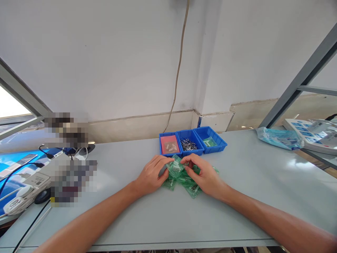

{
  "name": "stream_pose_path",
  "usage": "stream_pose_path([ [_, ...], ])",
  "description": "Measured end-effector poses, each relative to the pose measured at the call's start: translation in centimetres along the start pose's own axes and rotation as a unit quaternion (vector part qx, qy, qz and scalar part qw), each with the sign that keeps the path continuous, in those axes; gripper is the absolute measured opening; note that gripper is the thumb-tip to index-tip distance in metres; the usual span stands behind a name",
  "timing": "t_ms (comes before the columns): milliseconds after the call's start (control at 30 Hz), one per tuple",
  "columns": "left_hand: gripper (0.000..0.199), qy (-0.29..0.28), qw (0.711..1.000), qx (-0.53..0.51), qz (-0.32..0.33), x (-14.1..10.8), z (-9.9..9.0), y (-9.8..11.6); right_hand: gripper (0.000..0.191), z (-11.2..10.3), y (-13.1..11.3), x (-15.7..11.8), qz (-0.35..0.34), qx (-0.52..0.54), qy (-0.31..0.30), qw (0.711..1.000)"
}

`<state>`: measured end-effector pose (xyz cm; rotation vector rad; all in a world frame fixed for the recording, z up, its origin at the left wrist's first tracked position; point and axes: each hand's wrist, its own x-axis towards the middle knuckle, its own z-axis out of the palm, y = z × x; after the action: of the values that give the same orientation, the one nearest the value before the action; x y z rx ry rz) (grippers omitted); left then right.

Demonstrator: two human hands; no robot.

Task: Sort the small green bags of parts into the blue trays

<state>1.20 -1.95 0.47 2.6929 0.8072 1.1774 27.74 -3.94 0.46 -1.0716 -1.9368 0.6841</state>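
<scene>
A small clear green bag [175, 167] with metal pieces inside is held between my two hands over the middle of the table. My left hand [153, 174] pinches its left edge between thumb and fingers. At its right edge, my right hand [202, 173] has its fingers closed on the same bag. More green bags [193, 189] lie in a pile on the table beneath and beside my hands. Behind them stand three blue bins: the left bin [160, 142] holds a pink sheet and a small bag, the middle bin [201, 149] loose metal pins, the right bin [222, 144] a green bag.
Power strips [28, 196] and cables cover the table's left side, near a blurred patch. At the far right lie a blue plastic packet [280, 138] and a white panel with blue sockets [302, 130]. Grey metal posts [286, 96] rise at both sides; a cable [179, 66] hangs on the wall.
</scene>
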Motion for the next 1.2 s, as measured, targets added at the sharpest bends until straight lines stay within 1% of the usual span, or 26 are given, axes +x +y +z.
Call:
stream_pose_path([
  [300,0.032,0.008,1.0,-0.002,0.014,0.19,-0.1,0.03,0.013,0.02,0.03,0.13,0.006,-0.004,0.009,1.0],
  [433,0.03,0.015,0.999,-0.004,0.029,0.14,0.08,-0.23,0.016,-0.01,-0.04,0.15,0.009,-0.004,0.006,1.0],
  [667,0.028,0.014,0.999,-0.01,0.035,-0.01,0.14,-0.37,0.018,-0.18,-0.32,0.14,0.017,-0.003,-0.004,1.0],
  [933,0.014,0.009,0.999,0.012,0.034,0.19,0.09,-0.12,0.021,-0.16,-0.56,0.24,0.009,-0.005,-0.003,1.0],
  [1033,0.009,0.014,0.999,0.016,0.035,0.26,0.13,-0.06,0.021,-0.16,-0.57,0.24,0.025,-0.008,-0.013,1.0],
  [1200,0.005,0.02,0.999,0.014,0.033,0.28,0.16,-0.01,0.019,-0.22,-0.51,0.07,0.058,0.026,-0.015,0.998],
])
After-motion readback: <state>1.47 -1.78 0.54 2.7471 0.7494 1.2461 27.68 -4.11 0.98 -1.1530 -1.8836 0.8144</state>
